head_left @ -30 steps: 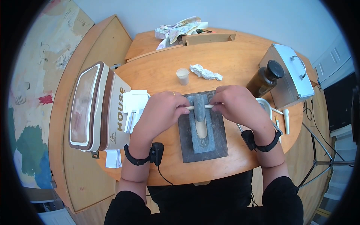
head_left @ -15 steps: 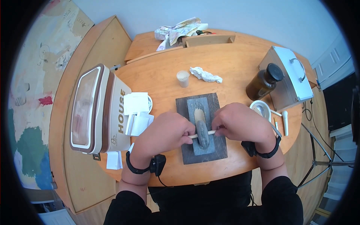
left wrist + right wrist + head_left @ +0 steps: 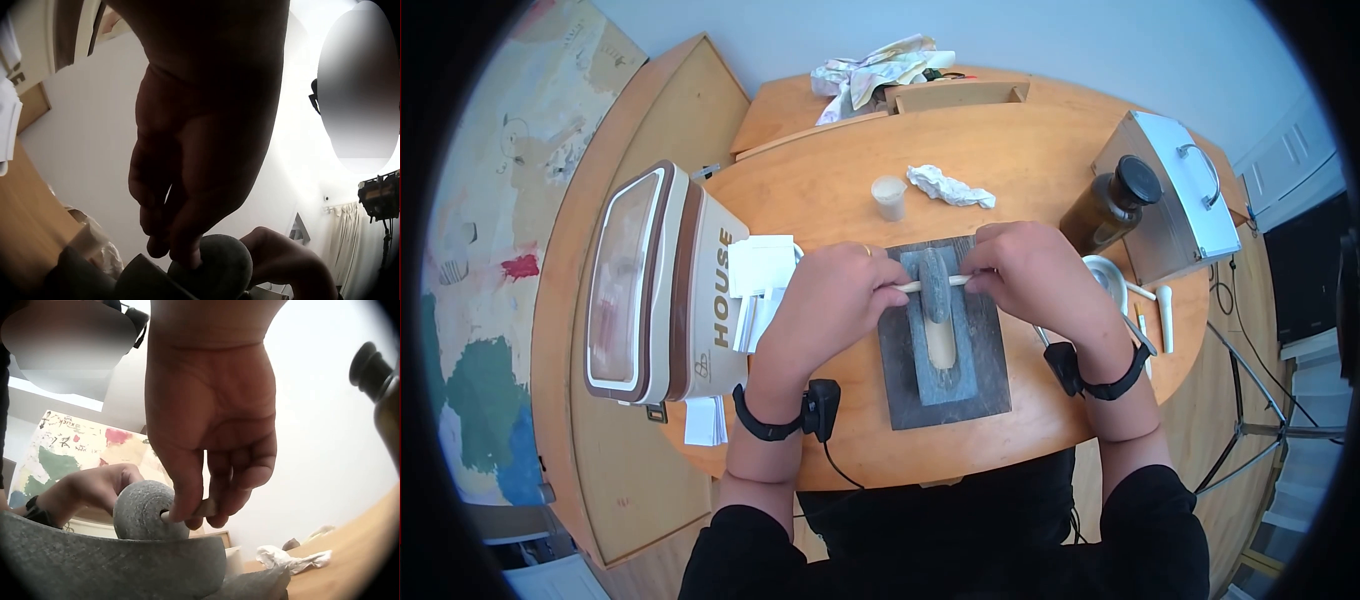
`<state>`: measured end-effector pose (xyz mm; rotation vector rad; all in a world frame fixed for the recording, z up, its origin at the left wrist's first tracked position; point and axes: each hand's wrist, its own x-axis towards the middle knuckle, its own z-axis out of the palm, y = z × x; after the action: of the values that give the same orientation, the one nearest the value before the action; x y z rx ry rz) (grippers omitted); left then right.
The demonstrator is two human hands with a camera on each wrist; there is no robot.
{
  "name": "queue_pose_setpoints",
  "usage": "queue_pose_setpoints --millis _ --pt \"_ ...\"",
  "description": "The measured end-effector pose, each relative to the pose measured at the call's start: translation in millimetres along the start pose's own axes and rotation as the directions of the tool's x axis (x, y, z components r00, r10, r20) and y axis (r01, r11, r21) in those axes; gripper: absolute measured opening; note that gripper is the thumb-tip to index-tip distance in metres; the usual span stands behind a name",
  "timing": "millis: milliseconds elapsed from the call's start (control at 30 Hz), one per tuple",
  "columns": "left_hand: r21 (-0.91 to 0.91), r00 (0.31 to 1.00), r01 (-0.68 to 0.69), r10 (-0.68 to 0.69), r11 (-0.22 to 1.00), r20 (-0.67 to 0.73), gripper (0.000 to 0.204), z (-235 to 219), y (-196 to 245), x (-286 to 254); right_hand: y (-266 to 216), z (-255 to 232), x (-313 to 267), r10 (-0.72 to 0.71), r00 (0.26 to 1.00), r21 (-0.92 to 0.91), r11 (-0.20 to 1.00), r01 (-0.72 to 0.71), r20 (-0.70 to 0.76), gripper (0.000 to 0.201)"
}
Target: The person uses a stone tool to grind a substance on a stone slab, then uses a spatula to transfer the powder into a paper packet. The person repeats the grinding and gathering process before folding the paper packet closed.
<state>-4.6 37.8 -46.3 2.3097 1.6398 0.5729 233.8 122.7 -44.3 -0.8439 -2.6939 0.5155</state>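
A grey stone wheel (image 3: 935, 285) stands on edge in the far part of a long stone trough (image 3: 960, 370), with pale powder (image 3: 941, 345) in the groove nearer the body. The left hand (image 3: 840, 290) pinches the left end of the wheel's pale wooden axle (image 3: 912, 287); the right hand (image 3: 1030, 275) pinches its right end. Under the trough lies a dark board (image 3: 905, 395). The right wrist view has the wheel (image 3: 147, 509) beside the right hand (image 3: 215, 425). In the left wrist view the left hand (image 3: 200, 125) is dark against the wheel (image 3: 219, 269).
Beyond the board are a cup of powder (image 3: 889, 198) and a crumpled tissue (image 3: 950, 187). At right stand a brown bottle (image 3: 1105, 210), a metal case (image 3: 1175, 200), a white bowl (image 3: 1108, 282) and a pestle (image 3: 1165, 318). A cream box (image 3: 690, 290) and papers (image 3: 762, 265) are at left.
Both hands and the wheel first came toward the body along the trough, then moved back to its far part. Both hands keep their grip on the axle.
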Motion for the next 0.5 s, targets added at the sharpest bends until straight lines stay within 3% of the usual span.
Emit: queue_pose_setpoints --millis 133,267,333,400,500 --pt "0.005 1.0 -0.011 0.011 1.0 0.019 0.013 -1 2 -1 -1 0 -1 0.0 1.0 0.004 1.0 0.0 0.004 0.01" --pt "-0.011 0.988 0.012 -0.01 1.0 0.152 0.014 -4 10 -5 -4 -3 -8 -0.006 0.99 -0.008 1.0 0.007 0.142 0.011" --pt "-0.102 0.968 0.014 0.012 0.995 0.25 0.014 -4 14 -9 -7 -5 -13 -0.028 0.978 0.007 1.0 0.027 0.207 0.011" --pt "-0.093 0.964 -0.035 0.058 0.995 0.259 0.014 -7 21 -13 -12 -7 -16 -0.042 0.949 0.011 0.999 0.041 0.313 0.011" --pt "-0.072 0.954 -0.081 0.098 0.994 0.282 0.015 -8 24 -15 -13 -6 -20 -0.095 0.945 0.035 0.995 0.088 0.312 0.012"
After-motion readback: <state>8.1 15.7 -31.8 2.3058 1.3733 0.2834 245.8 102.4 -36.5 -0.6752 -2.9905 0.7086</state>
